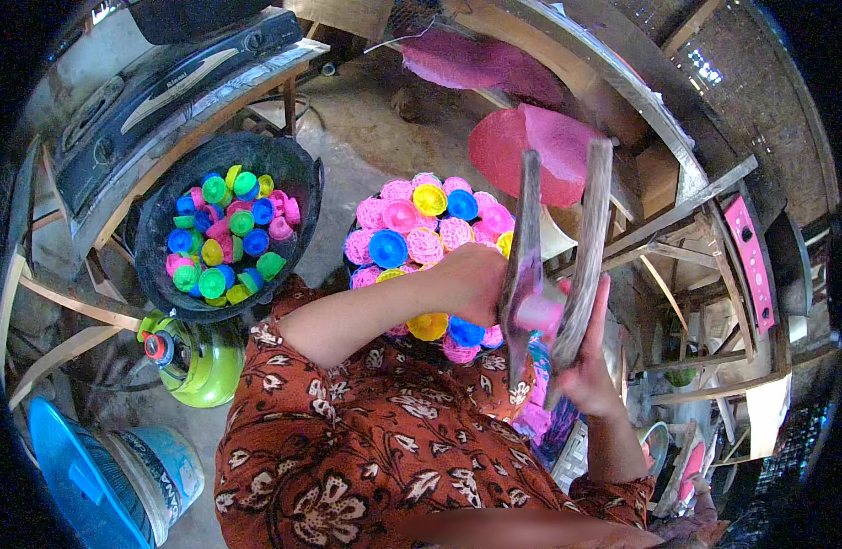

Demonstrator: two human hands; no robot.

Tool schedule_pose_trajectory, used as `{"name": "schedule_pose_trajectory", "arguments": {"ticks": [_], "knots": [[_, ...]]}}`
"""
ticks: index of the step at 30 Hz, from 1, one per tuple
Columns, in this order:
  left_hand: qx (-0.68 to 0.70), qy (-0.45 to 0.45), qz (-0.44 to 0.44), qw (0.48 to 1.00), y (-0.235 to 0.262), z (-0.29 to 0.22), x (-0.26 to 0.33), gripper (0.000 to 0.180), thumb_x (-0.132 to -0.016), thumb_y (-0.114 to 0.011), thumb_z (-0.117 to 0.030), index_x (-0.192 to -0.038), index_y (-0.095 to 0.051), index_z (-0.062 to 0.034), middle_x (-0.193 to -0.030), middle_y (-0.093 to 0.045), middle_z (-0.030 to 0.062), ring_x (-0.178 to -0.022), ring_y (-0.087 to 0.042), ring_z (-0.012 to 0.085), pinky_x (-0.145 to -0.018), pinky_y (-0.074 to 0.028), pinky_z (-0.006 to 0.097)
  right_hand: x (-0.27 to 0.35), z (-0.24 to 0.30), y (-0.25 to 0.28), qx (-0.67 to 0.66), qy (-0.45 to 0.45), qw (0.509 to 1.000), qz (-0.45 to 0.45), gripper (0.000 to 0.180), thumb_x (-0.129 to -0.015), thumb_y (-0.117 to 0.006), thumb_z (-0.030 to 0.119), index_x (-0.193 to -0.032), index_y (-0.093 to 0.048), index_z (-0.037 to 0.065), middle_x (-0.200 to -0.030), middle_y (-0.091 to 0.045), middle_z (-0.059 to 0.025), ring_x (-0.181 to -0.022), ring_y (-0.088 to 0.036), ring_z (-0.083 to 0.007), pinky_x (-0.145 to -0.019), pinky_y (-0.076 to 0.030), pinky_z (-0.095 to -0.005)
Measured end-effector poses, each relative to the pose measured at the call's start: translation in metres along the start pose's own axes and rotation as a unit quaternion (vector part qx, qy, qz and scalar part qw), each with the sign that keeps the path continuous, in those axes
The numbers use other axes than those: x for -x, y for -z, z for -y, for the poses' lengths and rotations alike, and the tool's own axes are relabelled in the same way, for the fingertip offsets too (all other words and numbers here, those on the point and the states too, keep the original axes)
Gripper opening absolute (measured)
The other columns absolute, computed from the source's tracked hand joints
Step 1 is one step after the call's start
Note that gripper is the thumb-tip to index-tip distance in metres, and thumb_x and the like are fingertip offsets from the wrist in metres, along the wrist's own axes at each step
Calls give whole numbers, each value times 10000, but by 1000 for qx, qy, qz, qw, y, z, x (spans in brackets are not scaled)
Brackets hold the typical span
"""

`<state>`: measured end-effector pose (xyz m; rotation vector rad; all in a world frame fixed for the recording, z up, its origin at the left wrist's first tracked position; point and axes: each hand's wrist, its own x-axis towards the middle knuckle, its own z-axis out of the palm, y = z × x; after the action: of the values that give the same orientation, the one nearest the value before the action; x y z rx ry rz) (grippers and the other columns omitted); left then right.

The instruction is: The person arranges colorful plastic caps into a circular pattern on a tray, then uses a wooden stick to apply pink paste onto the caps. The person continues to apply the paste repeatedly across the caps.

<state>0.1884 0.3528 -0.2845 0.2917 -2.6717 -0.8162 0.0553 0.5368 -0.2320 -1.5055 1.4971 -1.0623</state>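
A wooden hand press with two long worn bars point(586, 247) stands tilted in front of me, with a pink cylinder point(538, 314) between the bars. My left hand point(480, 282) is closed at the left bar, its fingers mostly hidden. My right hand point(593, 366) wraps round the lower part of the right bar. Behind and below my left forearm sits a round cluster of small flower-shaped cups in blue point(388, 248), yellow point(429, 199) and pink. Many hold or are covered by mounds of pink strands point(425, 244).
At left, a black basin point(146, 247) holds many loose coloured cups. A green gas cylinder point(201, 361) stands below it, near a white bucket point(169, 467) and a blue lid point(78, 467). A gas stove point(178, 91) lies upper left; a red-pink round piece point(503, 151) and wooden frames are right.
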Motion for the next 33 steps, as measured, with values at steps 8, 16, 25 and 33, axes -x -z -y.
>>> {"name": "schedule_pose_trajectory", "arguments": {"ticks": [8,16,25,33], "knots": [[740,-149,45,654,59,-3,-31,854,-692,-711,-74,-1398,-233,-128,-1319,-435,114,-1268,-369,274,-1049,-280,428,56,-76,44,-344,-228,896,166,1106,-637,-435,823,-1368,-270,10,-1293,-436,-159,-1156,-461,-304,-933,-385,-462],[841,-181,-114,496,22,32,-55,628,-813,-596,-286,-1354,-305,-154,-1082,-562,113,-1079,-518,327,-978,-366,482,34,-51,61,-344,-357,848,187,1149,-642,-237,882,-1302,-363,-50,-1143,-542,-211,-1019,-555,-324,-919,-394,-462],[914,-71,-162,366,-31,72,-57,657,-838,-366,-653,-1252,-425,-145,-766,-555,55,-766,-549,236,-798,-438,416,17,-58,71,-246,-410,862,167,994,-742,-301,787,-1250,-417,-59,-1063,-589,-209,-915,-604,-312,-847,-457,-439],[892,-57,-199,402,-22,91,-37,634,-844,-387,-634,-1245,-430,-146,-700,-529,11,-708,-544,206,-742,-462,399,12,-75,54,-244,-426,869,60,553,-875,-404,585,-1062,-542,84,-803,-583,-1,-672,-569,-116,-601,-478,-265]]}}
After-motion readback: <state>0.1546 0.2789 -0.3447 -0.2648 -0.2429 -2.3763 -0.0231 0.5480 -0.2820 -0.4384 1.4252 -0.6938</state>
